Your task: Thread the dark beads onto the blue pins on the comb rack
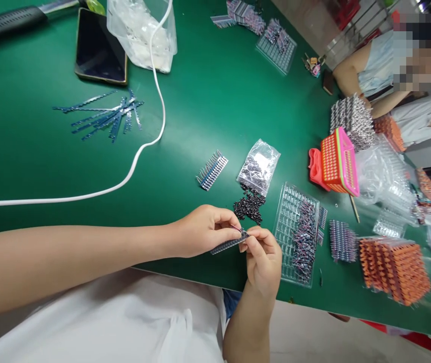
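The left hand (196,234) has thumb and forefinger pinched at the dark gridded strip (226,246), by a thin pinkish wire too small to make out fully; the right hand (265,259) pinches at the strip's far end, its other fingers curled in. Working this well probably calls for the right fingers to steady that end while the left ones make small, light movements, keeping the strip level and the wire unbent. The strip lies partly under the left fingers and runs out below the left thumb, its right end between both hands, above the near edge of the green table (200,101). Just beyond the fingers sits a pile of small dark parts (249,207), touching a clear bag (260,164). Right of the right hand lies a clear tray (286,232) bearing wired parts (305,244); farther left, a pinned row (212,170) lies alone.
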A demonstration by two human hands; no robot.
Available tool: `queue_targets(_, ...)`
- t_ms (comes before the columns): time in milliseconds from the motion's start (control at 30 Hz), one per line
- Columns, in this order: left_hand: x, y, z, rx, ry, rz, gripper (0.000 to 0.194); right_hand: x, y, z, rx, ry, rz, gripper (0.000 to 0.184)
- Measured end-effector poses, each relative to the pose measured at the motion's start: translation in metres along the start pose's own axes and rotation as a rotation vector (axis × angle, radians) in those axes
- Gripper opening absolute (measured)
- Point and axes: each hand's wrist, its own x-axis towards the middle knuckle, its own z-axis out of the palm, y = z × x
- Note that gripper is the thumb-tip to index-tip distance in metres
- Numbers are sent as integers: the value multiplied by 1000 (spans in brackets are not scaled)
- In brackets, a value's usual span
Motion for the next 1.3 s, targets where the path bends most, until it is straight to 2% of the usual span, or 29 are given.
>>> queue_targets(133,0,-2,-2,82,-66,31,23,0,-4,1,75,-66,71,15)
queue_targets(300,0,-7,-2,84,-137,48,27,3,-3,2,118,-98,114,17)
queue_targets(367,1,-8,-1,70,-135,47,28,-1,-4,4,40,-69,76,16)
queue_targets(467,3,-11,0,20,-88,13,32,-11,-10,-1,-224,58,-59,13)
queue_targets(567,5,-13,0,-21,-37,-17,35,-18,-25,-27,-518,267,-221,15)
queue_targets(633,6,-14,0,-32,-10,-34,36,-12,-39,-57,-707,472,-300,19)
queue_targets(700,6,-14,0,-38,10,-47,36,6,-55,-91,-919,612,-329,26)
queue_targets(733,6,-14,0,-38,15,-49,36,18,-62,-107,-1029,622,-321,30)
queue_targets(800,7,-14,0,-32,20,-41,36,46,-73,-134,-1090,588,-303,33)
queue_targets(933,8,-14,0,-6,35,-26,34,95,-79,-161,-1197,496,-275,32)
queue_targets(1033,9,-14,-1,-5,40,-36,34,112,-75,-169,-1265,425,-251,27)
queue_targets(1133,9,-13,-1,-34,37,-45,33,113,-73,-169,-1320,407,-257,26)
queue_targets(1200,9,-12,-1,-44,39,-46,32,103,-74,-162,-1343,419,-284,28)
queue_targets(1300,8,-11,-1,-57,60,-37,30,74,-74,-134,-1345,424,-356,32)
